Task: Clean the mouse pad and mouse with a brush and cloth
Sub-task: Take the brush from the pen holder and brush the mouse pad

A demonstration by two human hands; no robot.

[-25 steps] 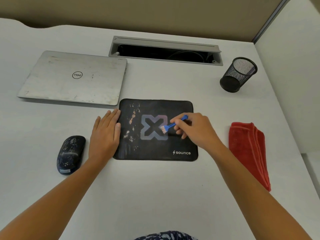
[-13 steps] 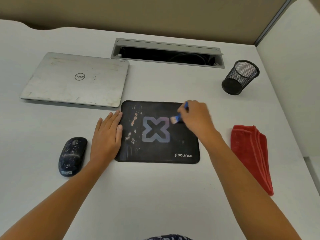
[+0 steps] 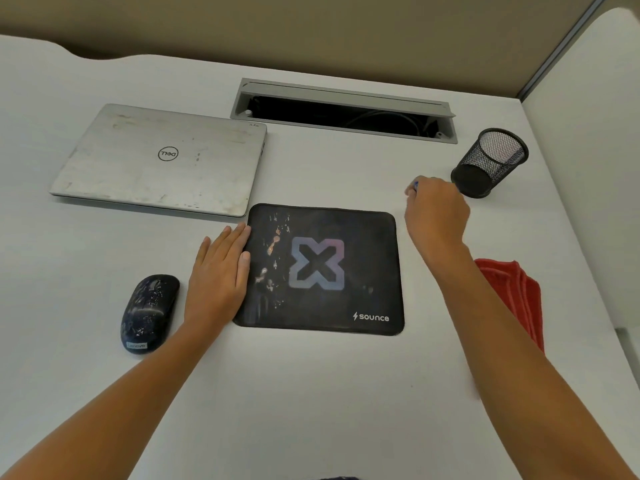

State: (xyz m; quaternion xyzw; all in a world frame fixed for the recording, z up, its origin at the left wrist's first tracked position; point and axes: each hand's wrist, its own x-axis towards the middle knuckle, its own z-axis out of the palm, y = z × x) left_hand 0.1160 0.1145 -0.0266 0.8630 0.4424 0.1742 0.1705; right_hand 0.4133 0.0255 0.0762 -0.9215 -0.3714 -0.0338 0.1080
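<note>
Closed laptop (image 3: 162, 161), mesh pen cup (image 3: 490, 164), desk cable slot (image 3: 343, 110).

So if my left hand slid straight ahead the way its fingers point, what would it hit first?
Probably the closed laptop: the left hand lies flat at the edge of the mouse pad, fingers aimed at the laptop's near right corner.
</note>
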